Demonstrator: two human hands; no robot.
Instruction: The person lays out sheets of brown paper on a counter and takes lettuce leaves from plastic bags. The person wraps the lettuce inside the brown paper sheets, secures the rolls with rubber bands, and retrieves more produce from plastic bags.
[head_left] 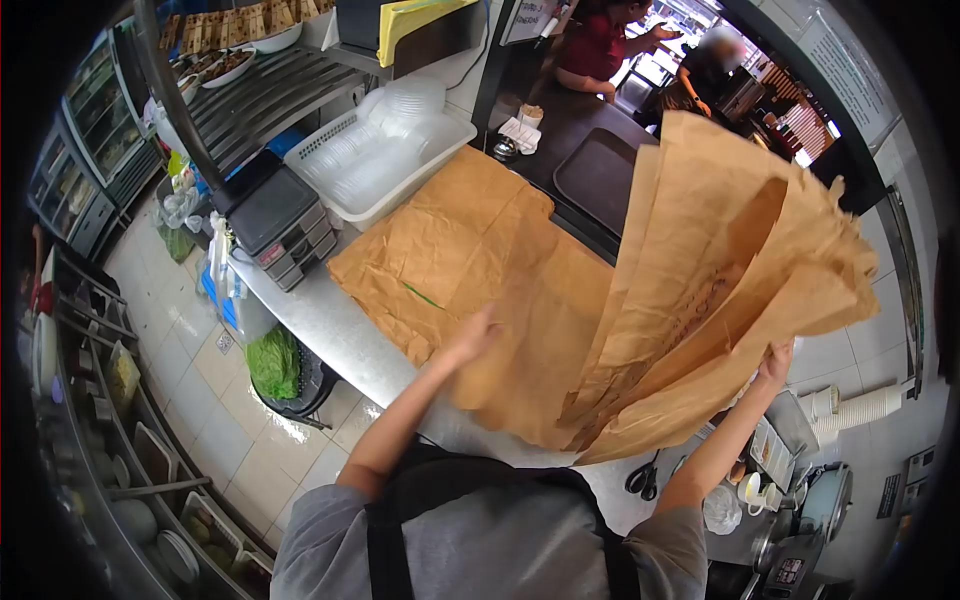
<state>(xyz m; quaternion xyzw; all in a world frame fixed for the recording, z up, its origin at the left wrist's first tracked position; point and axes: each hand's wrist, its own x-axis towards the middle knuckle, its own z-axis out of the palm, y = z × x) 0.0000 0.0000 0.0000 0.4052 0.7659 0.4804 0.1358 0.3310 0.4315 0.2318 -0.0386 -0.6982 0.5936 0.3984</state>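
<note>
Large sheets of brown paper (690,260) stand raised and folded on the right, with handwriting on an inner face. My right hand (775,362) grips their outer edge, fingers wrapped round it. More creased brown paper (440,240) lies flat on the metal counter (290,315), with a thin green strip (421,295) on top. My left hand (478,335) is over this flat paper, near its front part; it is blurred, and its fingers cannot be made out clearly.
Behind the paper, a white basket (335,190) holds clear plastic containers. Left of it stands a small drawer unit (275,215). Black scissors (642,480) lie near the front edge. A dark tray (600,175) and two people are beyond the pass-through. Stacked cups (855,410) are at right.
</note>
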